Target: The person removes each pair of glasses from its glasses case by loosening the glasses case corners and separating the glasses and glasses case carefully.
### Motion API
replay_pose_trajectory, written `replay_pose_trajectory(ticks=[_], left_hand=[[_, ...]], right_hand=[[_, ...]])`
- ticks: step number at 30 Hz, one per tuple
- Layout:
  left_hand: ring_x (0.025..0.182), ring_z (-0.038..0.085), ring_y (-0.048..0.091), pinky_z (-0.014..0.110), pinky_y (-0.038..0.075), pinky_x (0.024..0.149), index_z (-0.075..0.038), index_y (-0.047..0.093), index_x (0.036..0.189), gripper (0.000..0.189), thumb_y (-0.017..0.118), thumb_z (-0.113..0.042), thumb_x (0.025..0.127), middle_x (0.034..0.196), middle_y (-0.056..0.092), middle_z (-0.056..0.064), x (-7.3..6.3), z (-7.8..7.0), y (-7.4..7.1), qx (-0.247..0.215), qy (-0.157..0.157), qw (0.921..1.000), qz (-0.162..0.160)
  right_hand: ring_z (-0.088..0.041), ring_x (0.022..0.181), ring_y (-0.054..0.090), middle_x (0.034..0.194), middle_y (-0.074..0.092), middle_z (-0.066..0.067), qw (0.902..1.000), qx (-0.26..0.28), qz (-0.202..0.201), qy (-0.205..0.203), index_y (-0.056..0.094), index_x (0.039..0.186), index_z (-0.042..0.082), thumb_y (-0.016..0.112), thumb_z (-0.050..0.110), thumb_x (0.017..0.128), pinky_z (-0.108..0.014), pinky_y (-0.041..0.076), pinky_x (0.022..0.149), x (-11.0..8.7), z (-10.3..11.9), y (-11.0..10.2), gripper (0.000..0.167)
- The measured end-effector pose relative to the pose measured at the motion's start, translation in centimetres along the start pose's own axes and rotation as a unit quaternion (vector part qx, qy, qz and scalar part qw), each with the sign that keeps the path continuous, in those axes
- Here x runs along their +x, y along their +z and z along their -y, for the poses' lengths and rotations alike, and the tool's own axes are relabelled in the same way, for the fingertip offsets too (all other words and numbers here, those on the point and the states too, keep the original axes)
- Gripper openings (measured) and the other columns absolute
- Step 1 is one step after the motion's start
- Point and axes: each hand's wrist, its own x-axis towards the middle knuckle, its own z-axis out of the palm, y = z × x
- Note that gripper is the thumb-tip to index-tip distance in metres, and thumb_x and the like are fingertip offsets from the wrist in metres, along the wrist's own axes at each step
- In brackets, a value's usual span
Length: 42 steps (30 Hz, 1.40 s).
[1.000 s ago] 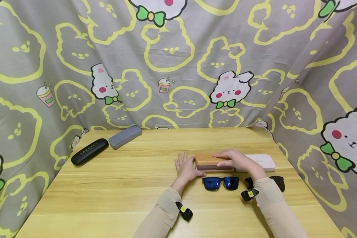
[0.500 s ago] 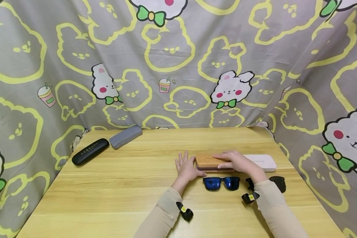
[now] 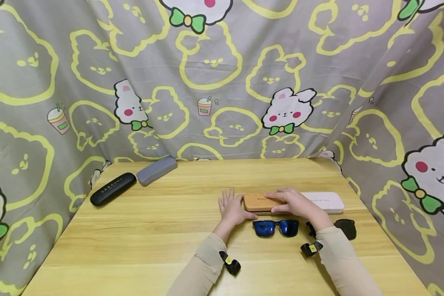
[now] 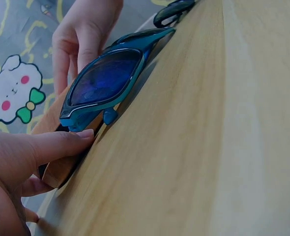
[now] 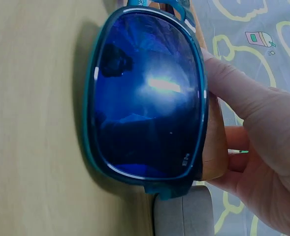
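Note:
An orange-brown glasses case [image 3: 253, 200] lies on the table with its lid down. My right hand [image 3: 295, 202] grips it from above, thumb on the front and fingers over the top. At the left end, my left hand [image 3: 232, 209] rests with fingers spread; its thumb [image 4: 66, 145] touches the case's front corner in the left wrist view. Just in front of the case lie black-framed sunglasses with blue mirror lenses [image 3: 265, 228]. One blue lens [image 5: 145, 103] fills much of the right wrist view and hides part of the case.
A white glasses case [image 3: 328, 201] sits right of the orange one. Dark sunglasses [image 3: 346, 229] are partly hidden under my right forearm. At the far left of the wooden table [image 3: 133, 246] lie a black glasses case [image 3: 113, 189] and a grey one [image 3: 157, 170].
My right hand has pressed the orange case's lid down; the dark gap along its front has narrowed away. The left hand has stayed at the case's left end.

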Motion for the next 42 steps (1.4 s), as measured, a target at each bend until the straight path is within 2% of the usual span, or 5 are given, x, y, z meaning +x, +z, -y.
replay_pose_trajectory(ticks=[8, 24, 30, 37, 42], left_hand=[[0.152, 0.041, -0.001, 0.062, 0.000, 0.120, -0.012, 0.057, 0.135, 0.088, 0.091, -0.043, 0.060, 0.162, 0.020, 0.016, -0.1, 0.0, -0.1, -0.002, -0.002, 1.0000, 0.003], [0.151, 0.041, 0.002, 0.061, 0.001, 0.120, -0.012, 0.057, 0.133, 0.088, 0.092, -0.042, 0.059, 0.162, 0.021, 0.017, -0.2, -0.1, -0.1, 0.006, -0.003, 1.0000, 0.003], [0.152, 0.041, 0.000, 0.061, 0.000, 0.121, -0.013, 0.056, 0.134, 0.088, 0.092, -0.042, 0.060, 0.162, 0.019, 0.017, -0.3, -0.3, -0.5, 0.003, -0.002, 0.9999, 0.010], [0.151, 0.042, -0.001, 0.062, -0.002, 0.120, -0.013, 0.056, 0.135, 0.088, 0.092, -0.039, 0.059, 0.162, 0.018, 0.019, -0.3, -0.3, -0.8, -0.006, 0.000, 0.9997, 0.024], [0.150, 0.044, -0.001, 0.063, -0.002, 0.119, -0.014, 0.054, 0.137, 0.089, 0.092, -0.036, 0.060, 0.161, 0.019, 0.020, 0.0, -0.2, -1.2, -0.003, 0.006, 0.9992, 0.040]], right_hand=[[-0.041, 0.120, 0.057, 0.128, 0.064, -0.017, 0.9999, 0.001, 0.005, 0.016, 0.063, 0.132, 0.019, 0.074, 0.038, 0.083, -0.058, 0.047, 0.099, -0.2, 0.4, 0.0, 0.054], [-0.037, 0.112, 0.060, 0.123, 0.064, -0.017, 0.9987, -0.036, 0.005, 0.036, 0.064, 0.131, 0.020, 0.078, 0.038, 0.080, -0.054, 0.051, 0.093, -0.2, 1.0, 0.3, 0.056], [-0.028, 0.103, 0.063, 0.116, 0.066, -0.011, 0.9988, -0.037, -0.002, 0.033, 0.064, 0.130, 0.017, 0.079, 0.034, 0.079, -0.046, 0.053, 0.088, -0.2, 1.1, 0.2, 0.056], [-0.043, 0.118, 0.057, 0.129, 0.060, -0.025, 0.9982, -0.038, 0.003, 0.045, 0.063, 0.132, 0.015, 0.078, 0.033, 0.081, -0.056, 0.049, 0.096, -0.5, 1.3, 0.0, 0.055], [-0.044, 0.120, 0.057, 0.131, 0.059, -0.026, 0.9989, -0.028, -0.001, 0.038, 0.063, 0.132, 0.013, 0.078, 0.032, 0.082, -0.057, 0.048, 0.098, -0.5, 1.3, -0.2, 0.055]])
